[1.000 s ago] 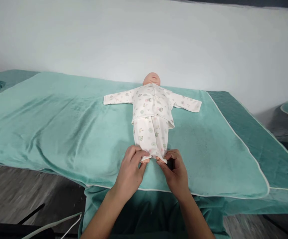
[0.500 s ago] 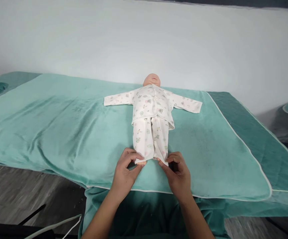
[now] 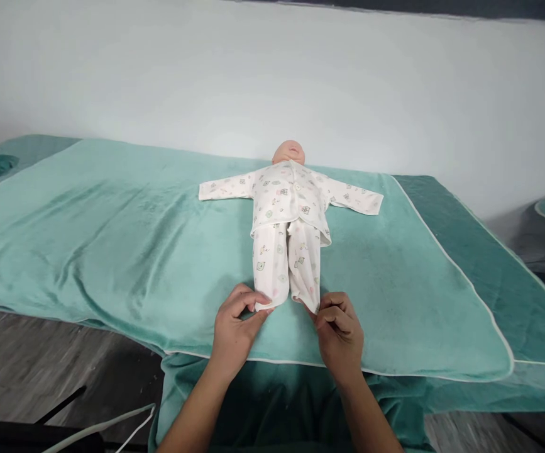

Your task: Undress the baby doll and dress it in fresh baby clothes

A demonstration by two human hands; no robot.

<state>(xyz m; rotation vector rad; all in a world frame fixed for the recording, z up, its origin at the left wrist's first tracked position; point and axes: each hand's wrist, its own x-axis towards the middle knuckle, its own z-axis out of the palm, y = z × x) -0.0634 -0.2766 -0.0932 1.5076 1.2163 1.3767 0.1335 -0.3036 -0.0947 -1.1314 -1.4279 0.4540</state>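
A baby doll (image 3: 290, 152) lies on its back with its head toward the wall and its arms spread. It wears a white printed jacket (image 3: 281, 195) with long sleeves and matching white trousers (image 3: 272, 264). My left hand (image 3: 237, 324) pinches the hem of the left trouser leg between thumb and fingers. At the other leg, my right hand (image 3: 341, 333) is closed on the outer corner of the hem, pulling the cloth to a point. The doll's feet are hidden by the cloth and my fingers.
Under the doll is a light green velvet blanket (image 3: 112, 251) with white piping, wrinkled on the left. A darker green cover (image 3: 512, 283) spreads beneath it on the bed. A white wall (image 3: 272, 75) stands behind. A pale cable (image 3: 97, 429) hangs at lower left.
The two trouser legs, close together before, now lie apart with a gap between them. My left hand has moved left with its hem. The doll's toes, visible earlier, are now covered.
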